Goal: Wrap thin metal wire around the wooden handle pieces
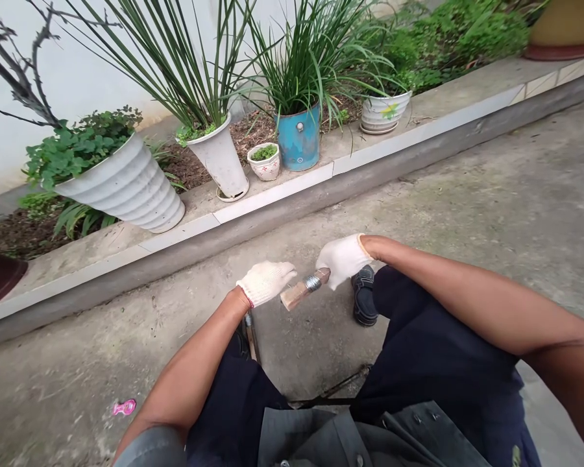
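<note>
Room over concrete ground (467, 194); tiled curb (272, 217) ahead.

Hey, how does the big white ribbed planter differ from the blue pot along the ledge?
The white ribbed planter is larger than the blue pot, and ridged, while the blue pot is smooth and scuffed. The white planter holds low, broad-leafed greenery; the blue pot holds long, narrow blades. The white planter looks tilted, the blue pot upright. Both rest on the concrete ledge.
</note>
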`<move>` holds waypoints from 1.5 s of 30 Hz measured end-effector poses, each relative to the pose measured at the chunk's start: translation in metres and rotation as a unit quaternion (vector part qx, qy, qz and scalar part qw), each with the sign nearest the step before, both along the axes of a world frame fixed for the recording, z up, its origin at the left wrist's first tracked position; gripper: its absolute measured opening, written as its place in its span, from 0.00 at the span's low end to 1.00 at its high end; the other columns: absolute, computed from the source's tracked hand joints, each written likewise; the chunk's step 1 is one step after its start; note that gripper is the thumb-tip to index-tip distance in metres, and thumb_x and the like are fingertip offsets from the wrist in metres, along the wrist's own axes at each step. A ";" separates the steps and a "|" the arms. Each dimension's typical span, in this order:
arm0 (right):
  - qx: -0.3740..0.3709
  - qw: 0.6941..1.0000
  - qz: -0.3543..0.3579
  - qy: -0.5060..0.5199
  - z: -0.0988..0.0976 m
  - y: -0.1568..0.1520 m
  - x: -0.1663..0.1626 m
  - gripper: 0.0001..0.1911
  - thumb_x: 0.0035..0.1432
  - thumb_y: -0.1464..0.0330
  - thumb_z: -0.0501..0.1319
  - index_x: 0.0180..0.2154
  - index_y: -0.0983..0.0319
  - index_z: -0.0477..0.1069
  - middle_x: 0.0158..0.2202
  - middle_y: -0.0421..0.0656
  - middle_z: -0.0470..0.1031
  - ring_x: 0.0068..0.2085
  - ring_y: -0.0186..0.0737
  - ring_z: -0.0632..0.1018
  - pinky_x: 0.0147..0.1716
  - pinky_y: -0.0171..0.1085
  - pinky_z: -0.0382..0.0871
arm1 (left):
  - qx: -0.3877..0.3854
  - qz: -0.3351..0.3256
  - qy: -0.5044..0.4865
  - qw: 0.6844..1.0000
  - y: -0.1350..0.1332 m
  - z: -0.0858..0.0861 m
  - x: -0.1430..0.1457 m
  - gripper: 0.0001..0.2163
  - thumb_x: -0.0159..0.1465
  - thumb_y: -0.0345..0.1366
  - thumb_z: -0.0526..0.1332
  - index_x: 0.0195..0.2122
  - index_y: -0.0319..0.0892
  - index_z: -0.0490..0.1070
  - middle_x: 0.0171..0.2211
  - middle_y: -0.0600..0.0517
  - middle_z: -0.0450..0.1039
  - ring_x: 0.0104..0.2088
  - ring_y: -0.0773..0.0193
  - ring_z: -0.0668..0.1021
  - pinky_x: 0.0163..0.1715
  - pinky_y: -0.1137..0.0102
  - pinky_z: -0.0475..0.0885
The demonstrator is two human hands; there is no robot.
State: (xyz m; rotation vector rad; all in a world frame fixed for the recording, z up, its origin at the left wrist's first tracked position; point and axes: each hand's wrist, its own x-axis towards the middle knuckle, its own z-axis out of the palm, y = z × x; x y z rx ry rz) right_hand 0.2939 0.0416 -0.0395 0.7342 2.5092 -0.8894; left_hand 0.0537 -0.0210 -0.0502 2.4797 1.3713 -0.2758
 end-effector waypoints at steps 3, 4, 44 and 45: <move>-0.042 0.987 -0.114 0.104 0.013 0.003 0.005 0.16 0.48 0.54 0.65 0.29 0.62 0.72 0.23 0.37 0.72 0.26 0.34 0.71 0.25 0.33 0.58 | -0.012 0.029 -0.038 0.999 0.001 -0.002 0.003 0.19 0.72 0.49 0.48 0.51 0.48 0.73 0.41 0.49 0.78 0.39 0.59 0.79 0.38 0.70 0.70; -0.056 0.978 -0.153 0.133 0.017 0.004 0.006 0.18 0.48 0.53 0.64 0.29 0.62 0.72 0.23 0.38 0.73 0.26 0.34 0.71 0.26 0.32 0.59 | -0.008 0.045 -0.043 0.998 0.001 -0.004 0.004 0.20 0.73 0.49 0.45 0.49 0.47 0.73 0.39 0.49 0.78 0.37 0.60 0.79 0.37 0.70 0.70; 0.132 0.936 -0.296 0.138 0.012 0.014 -0.003 0.20 0.57 0.52 0.58 0.35 0.62 0.74 0.30 0.46 0.77 0.32 0.42 0.77 0.30 0.35 0.64 | 0.009 0.020 0.017 1.000 -0.002 -0.019 0.017 0.21 0.74 0.47 0.40 0.45 0.47 0.72 0.39 0.48 0.79 0.37 0.57 0.81 0.34 0.69 0.70; 0.178 0.931 -0.301 0.105 0.009 0.018 -0.003 0.19 0.58 0.52 0.57 0.36 0.61 0.74 0.32 0.48 0.78 0.34 0.44 0.78 0.31 0.36 0.65 | 0.009 0.015 0.015 1.000 -0.003 -0.019 0.018 0.21 0.74 0.47 0.41 0.45 0.48 0.72 0.39 0.49 0.79 0.37 0.58 0.81 0.34 0.69 0.69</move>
